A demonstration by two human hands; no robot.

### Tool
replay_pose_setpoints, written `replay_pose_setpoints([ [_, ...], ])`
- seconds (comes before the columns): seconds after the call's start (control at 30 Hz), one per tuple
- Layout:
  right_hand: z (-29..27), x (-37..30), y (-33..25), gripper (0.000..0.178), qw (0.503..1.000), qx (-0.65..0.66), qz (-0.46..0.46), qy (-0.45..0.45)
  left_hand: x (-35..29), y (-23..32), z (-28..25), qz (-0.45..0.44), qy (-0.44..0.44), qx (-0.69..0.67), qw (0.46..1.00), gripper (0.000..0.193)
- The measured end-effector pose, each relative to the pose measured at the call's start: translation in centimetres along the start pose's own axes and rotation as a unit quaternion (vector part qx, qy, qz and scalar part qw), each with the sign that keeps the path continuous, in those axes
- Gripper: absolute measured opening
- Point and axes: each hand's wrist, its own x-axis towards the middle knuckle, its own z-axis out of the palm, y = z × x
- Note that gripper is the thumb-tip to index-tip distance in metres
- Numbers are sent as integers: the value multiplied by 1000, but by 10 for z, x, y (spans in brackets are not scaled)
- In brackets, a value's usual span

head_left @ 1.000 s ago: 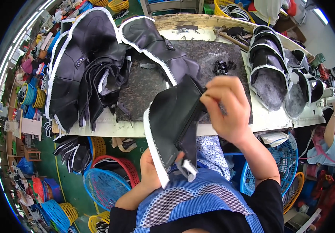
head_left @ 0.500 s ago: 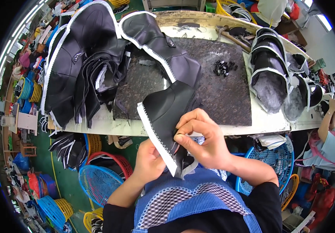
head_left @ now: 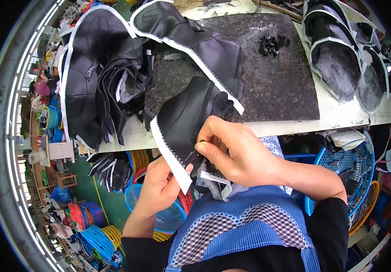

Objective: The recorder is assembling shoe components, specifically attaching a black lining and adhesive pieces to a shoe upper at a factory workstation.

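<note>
A black boot upper [head_left: 182, 111] with a white zigzag-stitched edge is held up over my lap, in front of the bench's near edge. A dark zipper runs down its right side. My left hand [head_left: 157, 183] grips its lower end by the white edge. At the zipper's lower part my right hand [head_left: 236, 149] is closed, thumb and forefinger pinching a small black piece that is mostly hidden. A grey, white-edged flap [head_left: 218, 186] hangs below that hand. Another black boot upper [head_left: 195, 41] with a round ornament lies beyond on a dark slab [head_left: 281, 86].
Several black uppers [head_left: 86, 77] are heaped at the bench's left. A little pile of shiny black parts [head_left: 273, 45] sits on the slab. Fur-lined uppers [head_left: 336, 68] stand at the right. Blue baskets [head_left: 356, 167] are below the bench, and a blue apron [head_left: 236, 222] covers my lap.
My view has tilted down and shifted left. The held upper has turned a little, showing more zipper and grey lining. My right hand's pinch has stayed at the zipper.
</note>
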Motion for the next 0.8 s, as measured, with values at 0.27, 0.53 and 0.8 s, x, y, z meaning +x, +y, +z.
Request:
replay_pose_setpoints([
  [0.27,-4,3,-4,12,984,129,103,-62,-4,-8,14,-10,56,-160,986,29],
  [0.53,-6,5,-1,10,958,223,161,-84,-3,-11,18,-8,85,-162,983,33],
  [0.8,7,5,8,11,974,219,52,-36,-6,-9,18,-19,127,-113,985,32],
])
